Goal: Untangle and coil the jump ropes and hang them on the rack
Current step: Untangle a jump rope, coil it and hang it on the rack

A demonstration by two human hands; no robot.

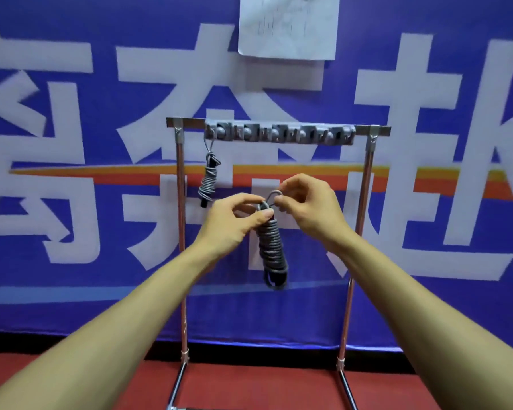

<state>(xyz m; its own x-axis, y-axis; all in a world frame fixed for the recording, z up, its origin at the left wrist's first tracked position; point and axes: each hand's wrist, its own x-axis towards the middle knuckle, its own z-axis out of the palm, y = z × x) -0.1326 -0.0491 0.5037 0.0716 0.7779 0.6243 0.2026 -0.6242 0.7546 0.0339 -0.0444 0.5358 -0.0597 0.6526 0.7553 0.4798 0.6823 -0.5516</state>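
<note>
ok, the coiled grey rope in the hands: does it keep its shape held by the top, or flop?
Probably floppy: the coiled rope hangs limp below the left hand. Its wraps look tight, so it likely stays bundled, like the hung rope. Seems light: a pinch alone carries it.

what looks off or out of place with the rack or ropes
Nothing stands out. One coiled rope hangs neatly on the rack, leftmost hook; the second coil is tidy, held by left hand and right hand, not yet hung.
</note>
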